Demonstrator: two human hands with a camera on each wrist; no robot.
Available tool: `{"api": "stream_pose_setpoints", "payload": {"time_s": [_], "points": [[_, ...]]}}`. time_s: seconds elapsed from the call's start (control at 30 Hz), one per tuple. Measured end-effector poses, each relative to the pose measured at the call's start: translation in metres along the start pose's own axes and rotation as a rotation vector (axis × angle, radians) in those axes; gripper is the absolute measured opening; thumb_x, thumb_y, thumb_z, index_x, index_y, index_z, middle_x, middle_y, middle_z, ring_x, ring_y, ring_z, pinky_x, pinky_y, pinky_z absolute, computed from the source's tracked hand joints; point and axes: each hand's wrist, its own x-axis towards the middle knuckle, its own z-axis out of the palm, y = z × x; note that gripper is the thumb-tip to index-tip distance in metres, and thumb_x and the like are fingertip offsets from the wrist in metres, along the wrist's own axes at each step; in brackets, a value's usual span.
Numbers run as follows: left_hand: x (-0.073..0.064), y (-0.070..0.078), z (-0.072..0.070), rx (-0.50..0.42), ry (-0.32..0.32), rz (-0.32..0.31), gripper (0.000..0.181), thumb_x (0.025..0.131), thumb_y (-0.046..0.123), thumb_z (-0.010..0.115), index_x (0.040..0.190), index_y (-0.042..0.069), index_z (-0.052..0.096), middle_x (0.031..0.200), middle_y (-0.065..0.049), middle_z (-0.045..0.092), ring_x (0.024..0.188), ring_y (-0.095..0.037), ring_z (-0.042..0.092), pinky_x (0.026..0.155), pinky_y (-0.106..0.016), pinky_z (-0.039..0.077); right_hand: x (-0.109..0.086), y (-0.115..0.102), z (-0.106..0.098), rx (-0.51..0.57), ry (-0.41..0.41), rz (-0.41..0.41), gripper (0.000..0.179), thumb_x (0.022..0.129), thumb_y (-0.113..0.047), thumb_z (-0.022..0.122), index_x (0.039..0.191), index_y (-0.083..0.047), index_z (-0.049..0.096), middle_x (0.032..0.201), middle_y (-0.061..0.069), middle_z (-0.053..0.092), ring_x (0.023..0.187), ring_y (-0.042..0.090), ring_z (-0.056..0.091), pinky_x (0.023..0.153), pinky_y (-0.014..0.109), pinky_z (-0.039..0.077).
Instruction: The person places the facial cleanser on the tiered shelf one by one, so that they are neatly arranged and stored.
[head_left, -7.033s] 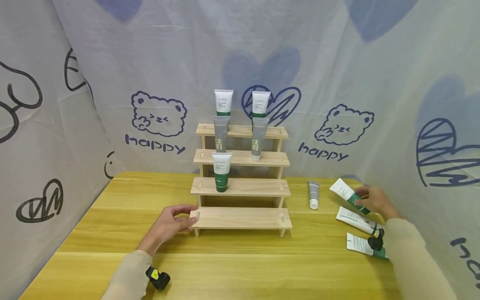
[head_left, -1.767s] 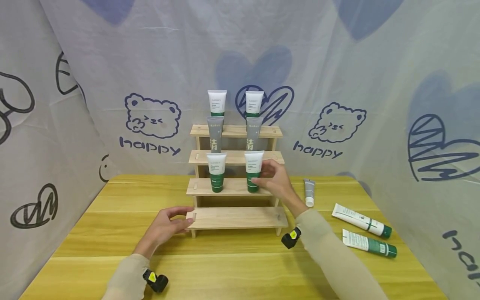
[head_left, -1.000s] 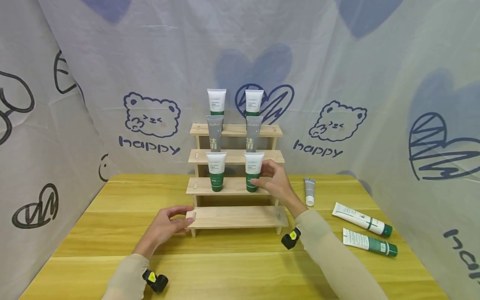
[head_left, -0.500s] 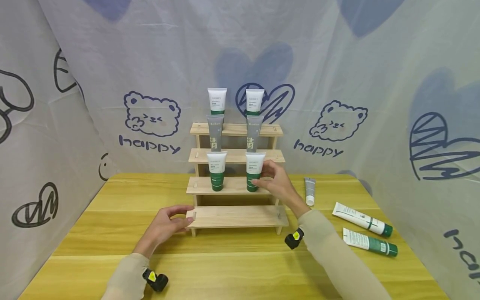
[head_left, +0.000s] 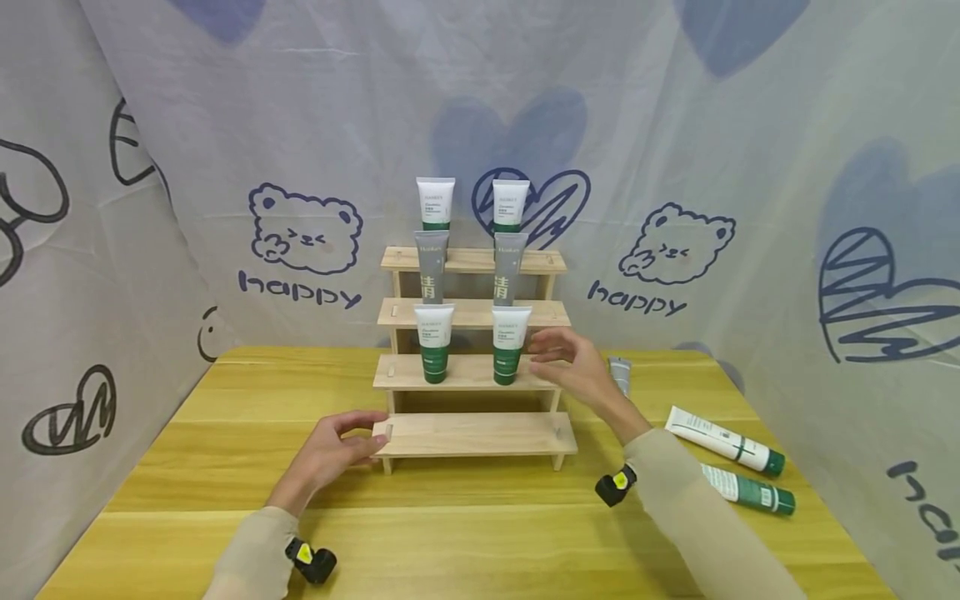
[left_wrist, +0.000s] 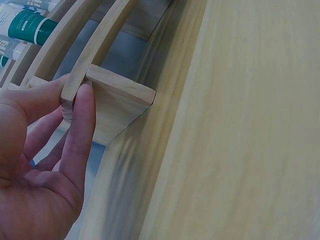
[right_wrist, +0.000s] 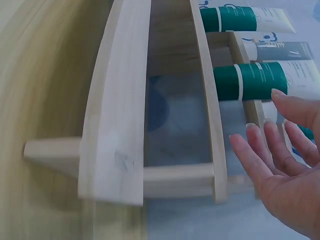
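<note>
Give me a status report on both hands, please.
Left hand pinching pale wooden stepped rack. Right hand holding nothing, beside upright white-and-green squeeze tube. No obstruction visible.

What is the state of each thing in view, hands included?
Pale wooden four-step stand: standing upright.
Four white-and-green plastic tubes: upright on it.
Two grey plastic tubes: upright on it.
Two other green-capped plastic tubes: lying, capped.
Third grey plastic tube: lying, partly hidden.
Left hand: pinching the stand's edge.
Right hand: holding nothing.
</note>
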Motion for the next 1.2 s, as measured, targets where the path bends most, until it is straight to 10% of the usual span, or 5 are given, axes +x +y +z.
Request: {"api": "stream_pose_setpoints", "payload": {"time_s": [0.63, 1.2], "points": [[0.002, -0.002, 0.0, -0.004, -0.003, 0.002, 0.053, 0.096, 0.027, 0.075, 0.143, 0.008, 0.06, 0.147, -0.021, 0.055, 0.106, -0.017, 0.071, 0.086, -0.03, 0.064, -0.052, 0.012, -0.061, -0.27, 0.015, 0.044, 0.035, 0.094, -0.01, 0.076, 0.126, -0.001, 0.064, 0.125, 0.023, 0.067, 0.11, 0.036, 0.069, 0.082, 0.023, 0.06], [0.002, -0.002, 0.0, -0.019, -0.004, 0.01, 0.053, 0.096, 0.025, 0.076, 0.142, 0.006, 0.06, 0.143, -0.021, 0.055, 0.103, -0.016, 0.071, 0.084, -0.03, 0.064, -0.104, 0.036, -0.112, -0.54, -0.073, -0.017, 0.023, 0.086, -0.001, 0.081, 0.107, -0.003, 0.071, 0.105, 0.013, 0.074, 0.095, 0.033, 0.073, 0.077, 0.033, 0.065]]}}
